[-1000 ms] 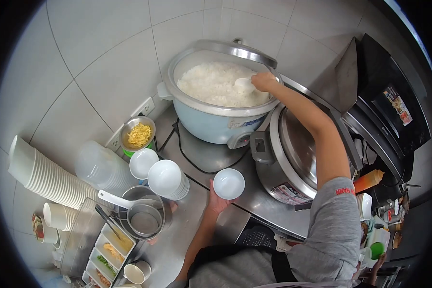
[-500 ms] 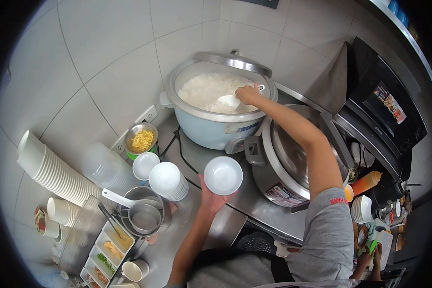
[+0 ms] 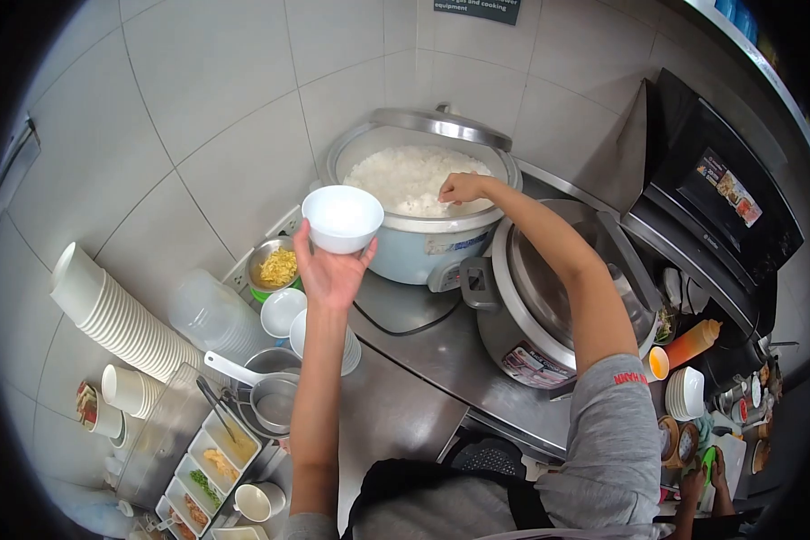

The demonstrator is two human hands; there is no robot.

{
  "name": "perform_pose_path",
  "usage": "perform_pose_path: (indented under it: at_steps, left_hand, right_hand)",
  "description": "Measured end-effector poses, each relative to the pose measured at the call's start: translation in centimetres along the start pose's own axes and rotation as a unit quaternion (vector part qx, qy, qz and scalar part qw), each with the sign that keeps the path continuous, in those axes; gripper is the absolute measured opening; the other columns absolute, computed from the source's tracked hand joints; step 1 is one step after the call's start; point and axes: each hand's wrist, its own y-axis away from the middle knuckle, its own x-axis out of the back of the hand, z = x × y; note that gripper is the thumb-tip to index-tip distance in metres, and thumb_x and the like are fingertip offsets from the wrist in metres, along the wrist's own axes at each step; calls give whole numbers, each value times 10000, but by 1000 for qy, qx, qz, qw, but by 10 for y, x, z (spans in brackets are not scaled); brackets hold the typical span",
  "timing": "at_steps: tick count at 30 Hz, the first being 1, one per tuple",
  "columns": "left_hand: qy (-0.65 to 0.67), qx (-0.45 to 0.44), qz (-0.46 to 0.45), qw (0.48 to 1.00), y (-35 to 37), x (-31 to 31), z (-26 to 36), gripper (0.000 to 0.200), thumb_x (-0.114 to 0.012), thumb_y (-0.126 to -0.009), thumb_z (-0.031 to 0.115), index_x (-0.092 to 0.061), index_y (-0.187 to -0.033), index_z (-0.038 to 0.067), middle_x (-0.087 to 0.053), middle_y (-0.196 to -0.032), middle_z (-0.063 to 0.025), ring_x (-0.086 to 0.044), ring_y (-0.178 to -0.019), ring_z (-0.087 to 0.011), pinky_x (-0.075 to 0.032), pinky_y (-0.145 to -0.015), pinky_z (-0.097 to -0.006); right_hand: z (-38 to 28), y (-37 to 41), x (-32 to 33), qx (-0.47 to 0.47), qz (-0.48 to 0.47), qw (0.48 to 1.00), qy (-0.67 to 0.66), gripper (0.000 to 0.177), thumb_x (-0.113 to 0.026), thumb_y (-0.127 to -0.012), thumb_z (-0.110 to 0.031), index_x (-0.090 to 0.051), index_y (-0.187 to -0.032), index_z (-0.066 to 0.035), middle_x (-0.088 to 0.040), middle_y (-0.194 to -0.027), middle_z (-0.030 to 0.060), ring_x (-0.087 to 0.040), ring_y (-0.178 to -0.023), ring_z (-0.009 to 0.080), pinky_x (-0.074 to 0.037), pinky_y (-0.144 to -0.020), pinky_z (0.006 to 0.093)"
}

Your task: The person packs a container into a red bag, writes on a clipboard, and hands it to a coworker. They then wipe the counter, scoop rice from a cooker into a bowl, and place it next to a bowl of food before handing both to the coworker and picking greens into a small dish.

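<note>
A white bowl [image 3: 343,220] rests on the fingers of my left hand [image 3: 331,277], held up in front of the rice cooker's left side. The bowl looks empty inside. My right hand [image 3: 463,188] is closed at the right side of the cooked rice [image 3: 414,175], inside the light blue rice cooker [image 3: 405,255]. Its white rice paddle hardly shows now; the blade seems sunk in the rice. The cooker's metal lid [image 3: 445,127] is tilted back at the rear.
A second, closed cooker [image 3: 535,310] stands to the right. At left are stacked paper bowls [image 3: 121,310], a saucepan [image 3: 274,400], topping trays [image 3: 209,472] and a dish of shredded yellow food [image 3: 277,267]. A co-worker's hands [image 3: 706,486] hold something green at lower right.
My left hand has raised the bowl up and leftward, beside the cooker. My right hand has dipped slightly lower, and the paddle's blade, plain before, is now hidden.
</note>
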Motion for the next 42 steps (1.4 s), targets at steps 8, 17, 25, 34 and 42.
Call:
perform_pose_path:
  at_steps: [8, 17, 25, 34, 42]
  left_hand:
    - [-237, -51, 58, 968, -59, -21, -5, 667, -617, -758, 384, -276, -1296, 187, -389, -1261, -113, -418, -1154, -300, -358, -919, -493]
    - [-126, -40, 113, 985, -143, -27, -72, 698, -556, -771, 539, -288, -1313, 191, -372, -1313, -91, -368, -1202, -314, -229, -969, -569]
    - [-148, 63, 16, 987, -135, -22, -41, 692, -476, -793, 608, -347, -1300, 156, -389, -1322, -112, -362, -1210, -343, -246, -956, -570]
    - [-117, 74, 95, 986, -122, -18, -9, 712, -503, -791, 595, -317, -1312, 145, -354, -1335, -139, -349, -1211, -353, -248, -967, -566]
    - [-126, 70, 37, 989, -95, -15, 15, 687, -463, -829, 573, -298, -1318, 120, -344, -1332, -168, -356, -1208, -370, -341, -929, -564]
  right_hand:
    - [21, -3, 31, -51, 65, 990, -112, 282, -548, -836, -259, -629, -777, 4, -559, -615, 45, -498, -577, 129, -408, -536, 275]
    - [-57, 23, 36, -34, 282, 950, -133, 189, -541, -824, -185, -634, -878, -30, -625, -750, 139, -610, -721, 273, -465, -653, 404]
    - [-86, 60, 36, 79, 485, 858, 149, 343, -478, -793, -48, -615, -1083, -170, -527, -900, 88, -462, -917, 255, -325, -735, 382]
    - [-46, -5, 36, -50, 302, 950, -59, 239, -490, -803, -95, -589, -1013, -39, -599, -984, 221, -580, -917, 363, -455, -714, 422]
    - [-37, -62, -29, -163, 180, 964, 107, 225, -520, -817, -182, -633, -985, -85, -631, -994, 139, -568, -1008, 261, -199, -962, 450]
